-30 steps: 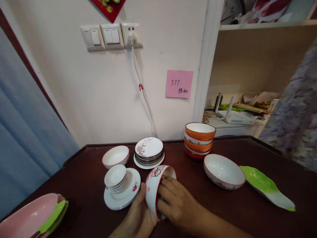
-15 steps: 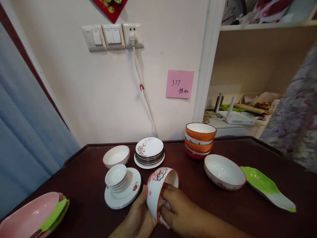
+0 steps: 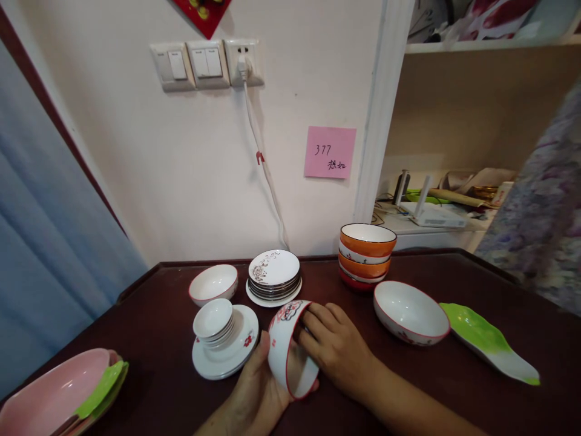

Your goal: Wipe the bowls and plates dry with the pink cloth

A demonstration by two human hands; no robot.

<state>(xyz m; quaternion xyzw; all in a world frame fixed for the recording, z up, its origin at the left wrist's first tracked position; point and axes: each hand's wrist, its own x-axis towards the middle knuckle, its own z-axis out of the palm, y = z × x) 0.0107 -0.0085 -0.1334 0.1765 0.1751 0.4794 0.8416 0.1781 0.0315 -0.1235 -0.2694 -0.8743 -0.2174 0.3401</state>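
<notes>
My left hand (image 3: 258, 387) grips a white bowl (image 3: 279, 354) with a red rim and a red and black flower pattern from below and the left, thumb on its outer wall. The bowl is tilted on its side, its mouth turned to the right. My right hand (image 3: 340, 348) reaches over the rim with bent fingers, their tips hidden inside; whatever they hold cannot be seen. Left of the bowl, small white dishes (image 3: 212, 319) are stacked on white plates (image 3: 227, 363) with red flowers. Behind it stands a stack of dark-rimmed plates (image 3: 275, 266).
A red-rimmed bowl (image 3: 213, 283) stands at the back left, another (image 3: 411, 312) on the right. Orange and red bowls (image 3: 367, 245) are stacked near the wall. A green leaf-shaped dish (image 3: 485, 339) lies far right. Pink dishes (image 3: 59, 381) and a green one (image 3: 102, 387) sit front left.
My right hand has moved up and to the right, to the bowl's upper rim. A whitish scrap that showed under that hand is out of sight. The bowl's mouth shows more.
</notes>
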